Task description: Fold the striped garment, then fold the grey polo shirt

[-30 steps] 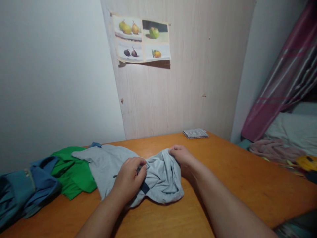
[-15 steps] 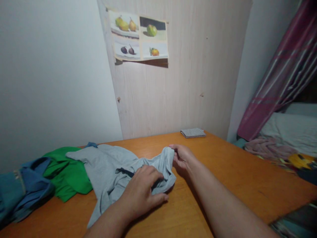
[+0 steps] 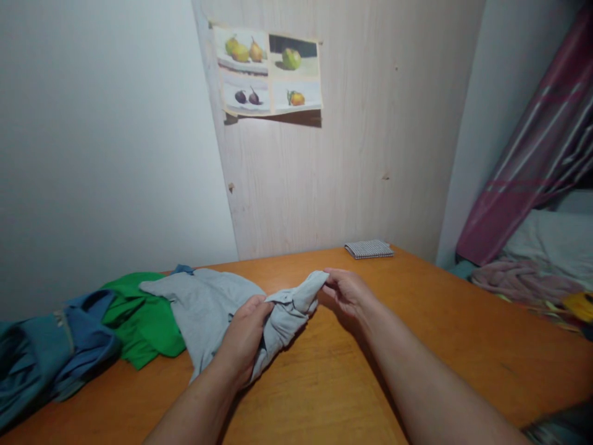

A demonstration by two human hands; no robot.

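Head view, from the left: we see a crumpled heap of blue clothes (image 3: 92,330) on the orange-brown desk (image 3: 417,364), touching a green garment (image 3: 141,330), whose right part lies under the edge of the grey garment (image 3: 208,293). Our left hand (image 3: 248,334) grips the bunched middle of that grey garment, thumb on top, and our right hand (image 3: 345,290) pinches its far right end between the fingertips, lifted off the desk. Beyond our right hand we have a checked flat item (image 3: 369,249) near the desk's back edge, and farther right a pink curtain (image 3: 519,148).
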